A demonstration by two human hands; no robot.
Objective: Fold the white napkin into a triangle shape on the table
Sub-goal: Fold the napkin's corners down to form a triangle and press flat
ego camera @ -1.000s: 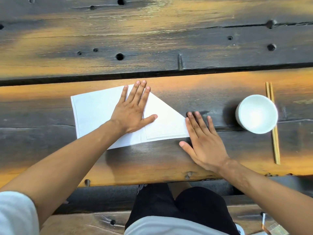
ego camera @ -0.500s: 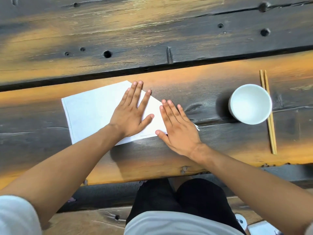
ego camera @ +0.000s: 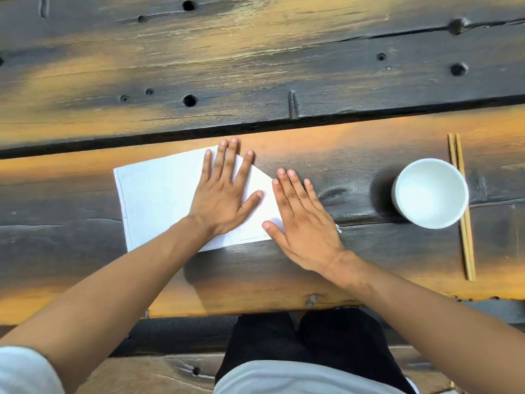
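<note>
The white napkin (ego camera: pixel 159 194) lies flat on the near plank of the wooden table (ego camera: pixel 355 155), folded into a triangle whose point reaches right. My left hand (ego camera: pixel 224 194) presses flat on its middle, fingers spread. My right hand (ego camera: pixel 304 217) lies flat beside it on the napkin's right part, covering the sloped edge and most of the right tip; only a small white corner shows past the hand. Neither hand grips anything.
A white cup (ego camera: pixel 430 193) stands to the right of the hands. A pair of wooden chopsticks (ego camera: pixel 463 206) lies just beyond it, running front to back. The table's near edge is right below my forearms, with my lap under it.
My right hand has slid left from the bare wood beside the tip onto the napkin's right part, close to my left hand. The left hand stays pressed in place.
</note>
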